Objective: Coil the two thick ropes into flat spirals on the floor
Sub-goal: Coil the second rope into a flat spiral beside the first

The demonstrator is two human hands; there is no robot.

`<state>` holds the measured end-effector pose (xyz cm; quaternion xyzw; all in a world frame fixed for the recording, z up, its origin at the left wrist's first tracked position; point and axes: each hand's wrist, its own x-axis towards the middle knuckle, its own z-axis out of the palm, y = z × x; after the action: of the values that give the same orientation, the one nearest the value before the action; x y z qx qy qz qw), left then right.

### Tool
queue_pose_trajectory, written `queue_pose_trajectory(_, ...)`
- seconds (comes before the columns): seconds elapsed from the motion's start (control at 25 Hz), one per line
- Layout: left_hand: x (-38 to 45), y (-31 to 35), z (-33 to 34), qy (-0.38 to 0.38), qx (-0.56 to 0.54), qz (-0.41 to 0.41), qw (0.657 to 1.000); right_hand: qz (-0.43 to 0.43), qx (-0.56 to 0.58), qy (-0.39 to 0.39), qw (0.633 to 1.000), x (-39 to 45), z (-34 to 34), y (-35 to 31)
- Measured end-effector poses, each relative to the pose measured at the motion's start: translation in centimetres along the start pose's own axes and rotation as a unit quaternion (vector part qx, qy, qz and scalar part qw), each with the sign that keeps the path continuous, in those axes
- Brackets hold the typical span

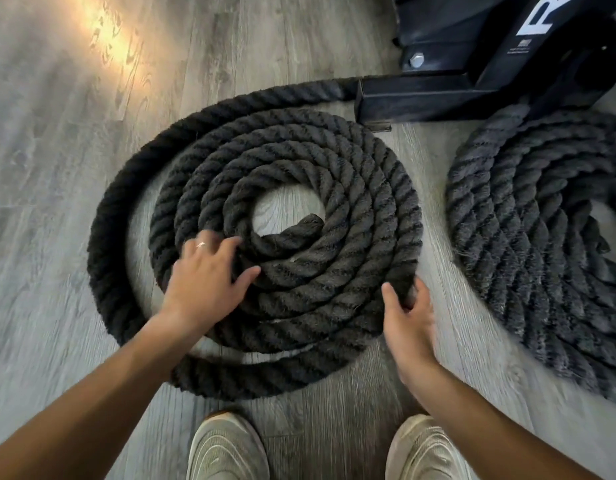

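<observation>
Left hand (209, 271) flat on rope coil (334, 209); right hand (408, 313) grips its edge — frame (473, 74) reads "R".

white letter "r" on black frame (500, 60); small label unreadable.

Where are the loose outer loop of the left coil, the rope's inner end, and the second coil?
Loose outer loop (107, 216): head view, on its left arc, apart from the inner turns.
Inner end (311, 221): head view, on the tip at the coil's centre.
Second coil (528, 216): head view, on its left turns.
</observation>
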<state>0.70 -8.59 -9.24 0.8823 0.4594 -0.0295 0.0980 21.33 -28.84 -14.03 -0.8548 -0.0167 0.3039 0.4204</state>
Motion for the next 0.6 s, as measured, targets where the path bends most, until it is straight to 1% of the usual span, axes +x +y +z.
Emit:
queue_pose_trajectory(0.04, 2.0, 0.5, 0.3, -0.021, 0.021, 0.062, 0.998, -0.001, -0.010, -0.006, 1.000, -1.1, 0.1, 0.2)
queue_pose_trajectory(0.08, 3.9, 0.8, 0.9, -0.058, 0.046, 0.106, 0.992, 0.000, -0.022, -0.013, 1.000, -2.2, 0.3, 0.4)
queue_pose_trajectory(0.16, 7.0, 0.8, 1.6, -0.137, 0.116, 0.162, 0.970, 0.008, -0.044, -0.036, 0.998, -4.2, 0.8, 1.4)
queue_pose_trajectory(0.2, 7.9, 0.6, 1.8, -0.149, 0.148, 0.185, 0.960, 0.010, -0.048, -0.052, 0.997, -5.0, 1.1, 2.2)
queue_pose_trajectory(0.24, 8.3, 0.3, 1.9, -0.137, 0.174, 0.209, 0.952, 0.006, -0.050, -0.063, 0.997, -5.4, 1.5, 2.8)
queue_pose_trajectory(0.32, 8.0, 0.0, 2.3, -0.088, 0.203, 0.238, 0.946, 0.010, -0.035, -0.076, 0.996, -5.0, 2.0, 3.2)
queue_pose_trajectory(0.36, 7.6, 0.3, 2.5, -0.071, 0.197, 0.232, 0.950, 0.021, -0.022, -0.079, 0.996, -4.4, 2.1, 3.1)
queue_pose_trajectory(0.44, 6.6, 1.7, 2.9, -0.059, 0.173, 0.194, 0.964, 0.037, -0.006, -0.070, 0.997, -2.8, 1.9, 2.4)
queue_pose_trajectory(0.52, 5.7, 3.5, 3.0, -0.065, 0.156, 0.136, 0.976, 0.027, -0.016, -0.063, 0.998, -0.5, 1.0, 1.2)
queue_pose_trajectory(0.6, 5.0, 5.2, 2.8, -0.070, 0.151, 0.083, 0.983, -0.003, -0.031, -0.052, 0.998, 1.9, -0.5, -0.6)
